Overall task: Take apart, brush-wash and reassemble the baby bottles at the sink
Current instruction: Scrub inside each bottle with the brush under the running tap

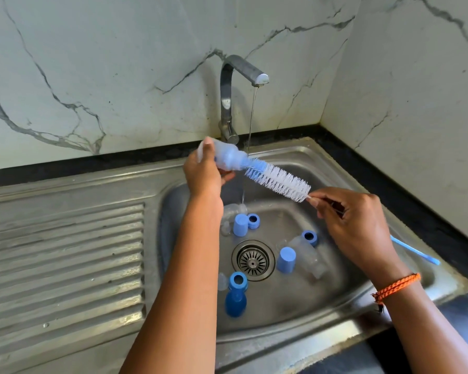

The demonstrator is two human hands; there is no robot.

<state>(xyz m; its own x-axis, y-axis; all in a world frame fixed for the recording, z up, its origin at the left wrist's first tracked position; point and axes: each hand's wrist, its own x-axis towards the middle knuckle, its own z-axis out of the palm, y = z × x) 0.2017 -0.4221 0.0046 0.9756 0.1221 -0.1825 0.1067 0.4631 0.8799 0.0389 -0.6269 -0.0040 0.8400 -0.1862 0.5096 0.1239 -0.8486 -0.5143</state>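
My left hand (pixel 201 172) grips a clear baby bottle (pixel 226 157) held tilted over the sink, mouth pointing right. A blue and white bottle brush (pixel 277 180) has its tip inside the bottle's mouth; most bristles are outside. My right hand (pixel 354 225) pinches the brush's wire stem just behind the bristles, and the blue handle (pixel 416 251) sticks out past my wrist. Down in the sink basin (pixel 343 171) lie blue caps (pixel 239 224), (pixel 286 259), blue collar rings (pixel 253 220), (pixel 310 238), (pixel 238 280), another clear bottle (pixel 308 256) on its side and clear teats.
The tap (pixel 229 103) runs a thin stream of water (pixel 251 122) into the basin just right of the held bottle. A ribbed steel drainboard (pixel 65 255) lies to the left. The drain strainer (pixel 253 260) sits mid-basin. Marble walls close the back and right corner.
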